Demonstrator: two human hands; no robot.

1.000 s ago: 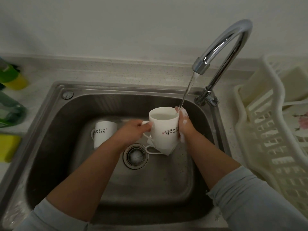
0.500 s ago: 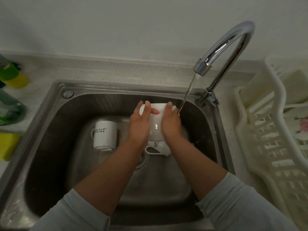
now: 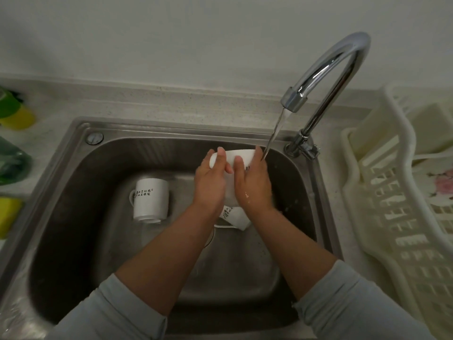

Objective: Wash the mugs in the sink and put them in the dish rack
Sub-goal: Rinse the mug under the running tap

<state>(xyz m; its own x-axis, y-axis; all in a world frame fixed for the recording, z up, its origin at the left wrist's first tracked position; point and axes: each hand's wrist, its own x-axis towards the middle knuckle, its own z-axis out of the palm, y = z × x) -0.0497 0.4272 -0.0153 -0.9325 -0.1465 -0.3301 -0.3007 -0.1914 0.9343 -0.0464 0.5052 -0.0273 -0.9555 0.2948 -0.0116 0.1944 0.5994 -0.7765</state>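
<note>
From the head camera, both hands are over the steel sink [image 3: 73, 192], wrapped around one white mug [image 3: 241, 155]. The left hand [image 3: 210, 185] has its grip closed on the mug's left side, thumb lying across the top of the white body. The right hand [image 3: 253, 185] grasps the right side, fingers curled over the rim end nearest the back wall of the basin. The mug is held above the basin floor, tipped well off upright; only a strip of it shows between and beyond the fingers, with a bit of dark print beside the right fingers.

Water [image 3: 275, 133] runs from the tap [image 3: 326, 77] in a thin slanted stream and lands at the right hand's outer edge, just beside the mug.

Under the wrists a second mug [image 3: 234, 217] lies on its side on the basin floor, mostly hidden, with print and part of a handle showing. A third mug [image 3: 150, 198] stands mouth down at the left of the basin, well apart from the hands, its handle pointing left.

The cream rack [image 3: 392, 229] sits on the counter [image 3: 171, 104] to the right of the sink. At the left edge are a green bottle [image 3: 11, 160], a yellow sponge [image 3: 8, 214] and a green-and-yellow container [image 3: 14, 111].
</note>
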